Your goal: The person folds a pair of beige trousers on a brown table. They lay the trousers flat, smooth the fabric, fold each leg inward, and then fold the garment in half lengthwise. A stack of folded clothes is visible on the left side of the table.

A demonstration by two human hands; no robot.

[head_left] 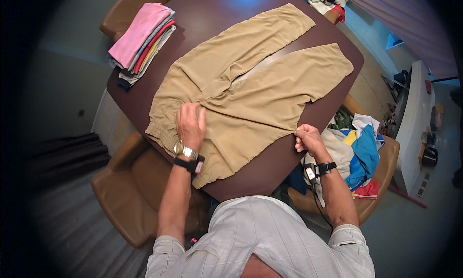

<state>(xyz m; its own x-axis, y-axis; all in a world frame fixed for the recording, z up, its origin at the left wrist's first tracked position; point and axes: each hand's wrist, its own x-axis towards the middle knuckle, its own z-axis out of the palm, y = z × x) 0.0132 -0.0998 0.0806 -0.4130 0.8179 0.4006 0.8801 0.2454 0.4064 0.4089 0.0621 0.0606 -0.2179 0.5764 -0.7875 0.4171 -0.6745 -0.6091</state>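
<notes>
I log: left hand (191, 124) fingers together, pressed flat near waistband; right hand (307, 139) pinching side seam of tan trousers (251, 92), spread on dark table (212, 10), legs pointing away toward far right; folded clothes stack (142, 39) far left.

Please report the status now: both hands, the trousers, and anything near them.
Left hand flat on khaki trousers. Right hand pinching their edge. Trousers spread on dark table. Folded clothes stack apart, nothing blocking.
</notes>
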